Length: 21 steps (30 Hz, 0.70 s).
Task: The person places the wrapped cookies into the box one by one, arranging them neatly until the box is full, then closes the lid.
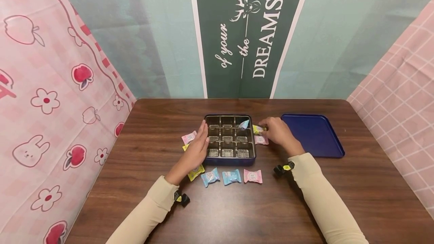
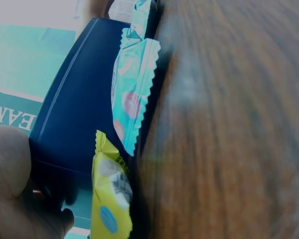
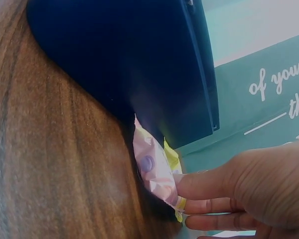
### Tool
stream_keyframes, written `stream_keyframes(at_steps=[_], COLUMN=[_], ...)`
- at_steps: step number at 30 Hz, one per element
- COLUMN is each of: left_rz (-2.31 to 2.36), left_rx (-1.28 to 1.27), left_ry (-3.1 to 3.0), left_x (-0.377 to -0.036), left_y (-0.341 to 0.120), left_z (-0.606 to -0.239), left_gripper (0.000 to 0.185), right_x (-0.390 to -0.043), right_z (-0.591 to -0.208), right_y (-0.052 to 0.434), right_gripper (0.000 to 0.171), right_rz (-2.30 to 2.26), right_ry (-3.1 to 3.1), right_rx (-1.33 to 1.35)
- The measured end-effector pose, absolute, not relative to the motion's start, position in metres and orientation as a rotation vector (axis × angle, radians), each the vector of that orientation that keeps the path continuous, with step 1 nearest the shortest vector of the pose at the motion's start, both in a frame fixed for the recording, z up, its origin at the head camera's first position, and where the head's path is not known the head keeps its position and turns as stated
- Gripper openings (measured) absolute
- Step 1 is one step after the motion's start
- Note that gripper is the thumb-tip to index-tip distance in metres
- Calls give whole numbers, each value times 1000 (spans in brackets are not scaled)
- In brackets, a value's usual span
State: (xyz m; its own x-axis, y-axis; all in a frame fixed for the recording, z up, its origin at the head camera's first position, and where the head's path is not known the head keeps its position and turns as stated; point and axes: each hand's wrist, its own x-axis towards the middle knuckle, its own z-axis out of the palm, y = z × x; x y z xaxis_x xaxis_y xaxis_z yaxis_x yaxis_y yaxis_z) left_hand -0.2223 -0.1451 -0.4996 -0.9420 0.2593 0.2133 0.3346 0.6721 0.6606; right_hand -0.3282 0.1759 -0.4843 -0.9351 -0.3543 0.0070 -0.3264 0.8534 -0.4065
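A dark blue box (image 1: 230,162) with a nine-cell tray stands mid-table; a light blue candy (image 1: 243,124) lies in its far right cell. My left hand (image 1: 202,134) rests with straight fingers against the box's left wall, beside a pink candy (image 1: 188,137) and a yellow candy (image 1: 185,147). My right hand (image 1: 265,128) is at the box's right side and pinches a yellow candy (image 1: 257,128), with a pink candy (image 1: 261,140) just below it. In the right wrist view the fingertips (image 3: 189,191) touch the pink candy (image 3: 154,172) over the yellow candy (image 3: 172,154) beside the box (image 3: 139,64).
A blue lid (image 1: 313,134) lies flat to the right. In front of the box lie several candies: yellow (image 1: 196,172), blue (image 1: 210,176), blue (image 1: 232,176), pink (image 1: 252,176). The left wrist view shows a yellow candy (image 2: 109,199) and a blue candy (image 2: 129,94) by the box (image 2: 74,114).
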Motion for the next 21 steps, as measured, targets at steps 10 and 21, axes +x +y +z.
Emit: stream_keyframes(at_steps=[10, 21], left_rz=[-1124, -1132], left_rx=[-500, -502], left_ry=[-2781, -2785], left_x=[-222, -223], left_y=[-145, -145], left_z=[-499, -500], left_gripper=[52, 53], right_x=[-329, -330], right_z=[-486, -490], right_y=[175, 178], right_gripper=[26, 22], right_rz=[-626, -616], right_ry=[2972, 2995], right_rx=[-559, -609])
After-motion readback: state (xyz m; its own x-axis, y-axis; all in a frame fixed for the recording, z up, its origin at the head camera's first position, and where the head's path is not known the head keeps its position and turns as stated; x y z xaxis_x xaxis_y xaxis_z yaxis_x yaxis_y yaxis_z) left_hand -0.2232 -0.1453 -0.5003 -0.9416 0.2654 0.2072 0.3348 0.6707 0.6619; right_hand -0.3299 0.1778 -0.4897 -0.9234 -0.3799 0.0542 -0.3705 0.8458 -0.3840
